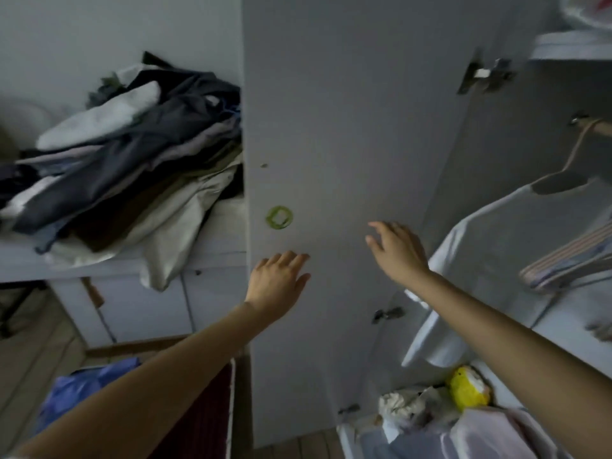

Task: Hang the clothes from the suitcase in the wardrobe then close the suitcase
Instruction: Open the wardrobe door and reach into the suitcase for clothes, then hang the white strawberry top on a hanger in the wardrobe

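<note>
The wardrobe door [331, 127] fills the space straight ahead of both hands, swung open so its inner face is toward them, which leaves the hanging space to the right of the right hand free to reach. Just beyond that hand, and partly behind its forearm, a white shirt [480, 253] hangs on a hanger [563, 167] hooked over the rail [599, 127]; my guess is it came from the suitcase, which I cannot pick out anywhere here. Up and to the left of the left hand, a heap of dark and pale clothes [132, 154] sits on a low white cabinet [132, 299], slumping over its front edge. Below the right forearm lie crumpled bags and something yellow [467, 387]. The left hand [276, 283] is spread, fingers straight, at or very near the door face; the right hand [395, 248] is loosely open, holding nothing. A small green ring sticker [279, 217] sits just above the left hand's fingertips.
</note>
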